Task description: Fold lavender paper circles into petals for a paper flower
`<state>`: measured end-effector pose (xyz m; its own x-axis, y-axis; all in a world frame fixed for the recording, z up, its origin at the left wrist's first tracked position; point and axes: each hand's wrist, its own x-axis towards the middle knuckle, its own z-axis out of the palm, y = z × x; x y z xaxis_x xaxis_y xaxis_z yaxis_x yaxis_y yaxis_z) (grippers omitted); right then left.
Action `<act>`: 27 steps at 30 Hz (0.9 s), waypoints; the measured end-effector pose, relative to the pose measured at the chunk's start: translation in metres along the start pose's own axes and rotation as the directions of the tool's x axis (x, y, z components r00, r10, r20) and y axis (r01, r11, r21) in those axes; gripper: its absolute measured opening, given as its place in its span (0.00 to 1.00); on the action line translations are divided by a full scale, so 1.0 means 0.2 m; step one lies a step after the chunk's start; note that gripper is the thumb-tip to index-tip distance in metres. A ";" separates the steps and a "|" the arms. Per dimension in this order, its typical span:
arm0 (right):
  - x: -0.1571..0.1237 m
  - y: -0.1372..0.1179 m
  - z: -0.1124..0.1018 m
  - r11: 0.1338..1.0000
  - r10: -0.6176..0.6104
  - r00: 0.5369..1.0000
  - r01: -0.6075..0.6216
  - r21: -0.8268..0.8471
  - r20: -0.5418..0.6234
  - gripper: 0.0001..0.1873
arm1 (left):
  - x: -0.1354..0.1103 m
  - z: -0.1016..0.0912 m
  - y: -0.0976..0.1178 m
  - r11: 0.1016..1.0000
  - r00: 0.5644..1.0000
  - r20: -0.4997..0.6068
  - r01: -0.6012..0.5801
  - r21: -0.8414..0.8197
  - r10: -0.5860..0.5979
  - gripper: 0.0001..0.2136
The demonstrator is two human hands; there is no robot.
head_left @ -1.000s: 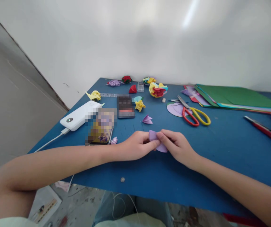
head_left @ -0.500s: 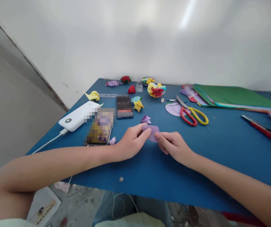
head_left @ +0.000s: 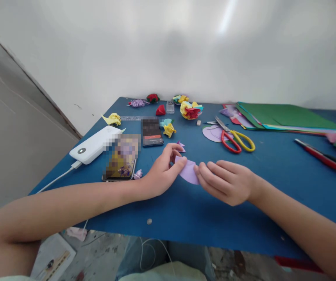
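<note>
A piece of purple paper (head_left: pixel 189 171) with a rounded lower edge is held between my two hands above the blue table. My left hand (head_left: pixel 166 168) pinches its left side, thumb in front and fingers behind. At the paper's right edge, the thumb and fingertips of my right hand (head_left: pixel 228 180) close on it. Just behind my left fingers lies a small folded purple paper piece (head_left: pixel 181 146), partly hidden. Round purple paper cutouts (head_left: pixel 213 133) rest under the scissors (head_left: pixel 229 134) with one red and one yellow handle.
Left of my hands are a phone (head_left: pixel 122 160), a white power bank (head_left: pixel 96 144) with a cable and a second phone (head_left: pixel 152 132). Paper flowers (head_left: pixel 190 111) stand along the back. To the right are coloured sheets (head_left: pixel 291 117) and a red-handled tool (head_left: pixel 323 157).
The purple paper has been turned, and more of its rounded lower part shows. My right hand has rolled over with its knuckles toward me, and my left fingers have lifted slightly.
</note>
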<state>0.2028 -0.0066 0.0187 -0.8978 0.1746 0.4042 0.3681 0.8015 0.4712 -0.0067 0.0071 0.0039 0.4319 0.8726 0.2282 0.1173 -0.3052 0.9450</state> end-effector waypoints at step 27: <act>0.13 -0.13 0.04 0.408 0.695 0.701 -0.570 0.713 0.162 0.04 | -0.02 -0.02 0.04 0.918 0.960 0.136 -0.276 0.286 0.246 0.16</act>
<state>0.1683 -0.0184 0.0102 -0.4125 0.7719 0.4838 0.4895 0.6357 -0.5969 -0.0114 0.0027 0.0110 0.5651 0.7103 0.4198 0.2445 -0.6301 0.7371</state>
